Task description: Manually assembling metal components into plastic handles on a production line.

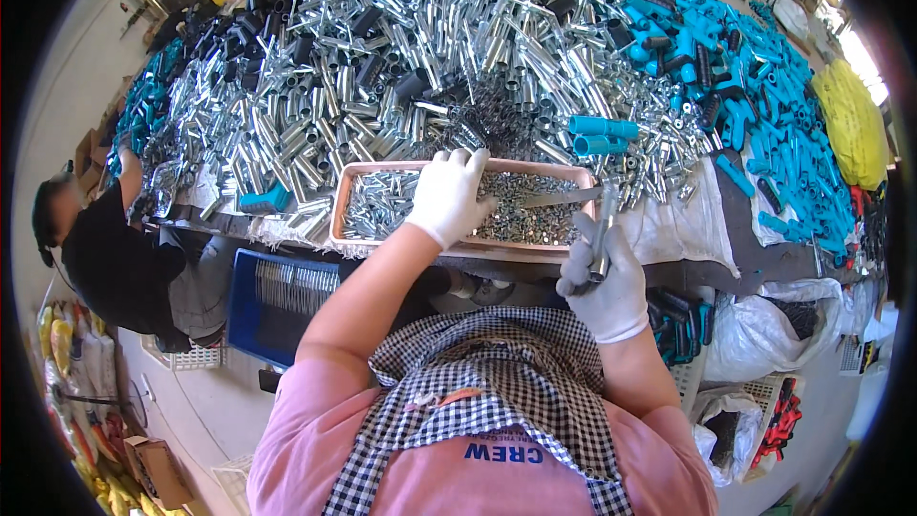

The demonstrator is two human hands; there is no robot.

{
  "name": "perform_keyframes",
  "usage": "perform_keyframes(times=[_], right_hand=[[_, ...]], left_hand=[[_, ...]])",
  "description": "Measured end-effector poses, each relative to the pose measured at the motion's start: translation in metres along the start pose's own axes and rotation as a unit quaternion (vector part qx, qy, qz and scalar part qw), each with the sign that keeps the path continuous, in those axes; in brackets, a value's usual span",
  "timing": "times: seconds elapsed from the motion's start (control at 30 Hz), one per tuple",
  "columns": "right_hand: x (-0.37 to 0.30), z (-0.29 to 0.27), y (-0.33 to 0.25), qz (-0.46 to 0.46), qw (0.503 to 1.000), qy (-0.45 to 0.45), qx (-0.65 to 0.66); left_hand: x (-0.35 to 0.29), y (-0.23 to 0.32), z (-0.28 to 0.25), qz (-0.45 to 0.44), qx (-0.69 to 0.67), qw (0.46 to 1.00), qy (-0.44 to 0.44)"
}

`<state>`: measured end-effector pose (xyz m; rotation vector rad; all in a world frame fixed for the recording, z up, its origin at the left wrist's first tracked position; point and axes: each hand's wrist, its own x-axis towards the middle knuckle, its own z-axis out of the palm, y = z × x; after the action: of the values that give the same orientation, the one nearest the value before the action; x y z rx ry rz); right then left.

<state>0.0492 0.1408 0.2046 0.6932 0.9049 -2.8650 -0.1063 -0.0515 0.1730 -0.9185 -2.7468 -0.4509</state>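
A long pale-pink tray (339, 215) lies at the near edge of the heap, with small silvery pins (377, 205) in its left part and tiny metal pieces (525, 225) in its right part. Over its middle is my left hand (447, 196) in a white glove, fingers toward the far rim and thumb spread apart; nothing shows in its grasp. My right hand (611, 291), also gloved, closes round a shiny metal tube (603, 244) just beyond the tray's right end. A flat metal strip (564, 198) lies across the tray's right part.
Metal tubes (334, 105) are heaped beyond the tray. Teal plastic parts (764, 124) pile up at right, near a yellow bag (845, 124). Two teal sleeves (604, 134) lie behind the tray. A co-worker (119, 253) reaches in at left, near a blue crate (272, 311).
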Motion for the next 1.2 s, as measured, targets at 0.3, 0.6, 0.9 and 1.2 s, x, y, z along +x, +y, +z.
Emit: perform_keyframes(times=[0.3,0.6,0.9,1.2], right_hand=[[-0.014,-0.015,-0.013,-0.137,0.841,-0.071,-0.518],[0.01,-0.012,0.017,-0.371,0.696,-0.146,-0.597],[-0.001,-0.009,0.015,-0.399,0.562,-0.236,-0.685],[0.011,0.001,0.056,-0.199,0.556,-0.279,-0.757]], left_hand=[[0.001,-0.036,0.004,-0.059,-0.257,0.948,0.18],[-0.086,0.048,0.004,-0.165,-0.891,0.421,0.031],[-0.087,0.026,-0.052,0.084,-0.362,0.899,-0.231],[-0.118,0.01,-0.018,0.16,-0.249,0.929,-0.222]])
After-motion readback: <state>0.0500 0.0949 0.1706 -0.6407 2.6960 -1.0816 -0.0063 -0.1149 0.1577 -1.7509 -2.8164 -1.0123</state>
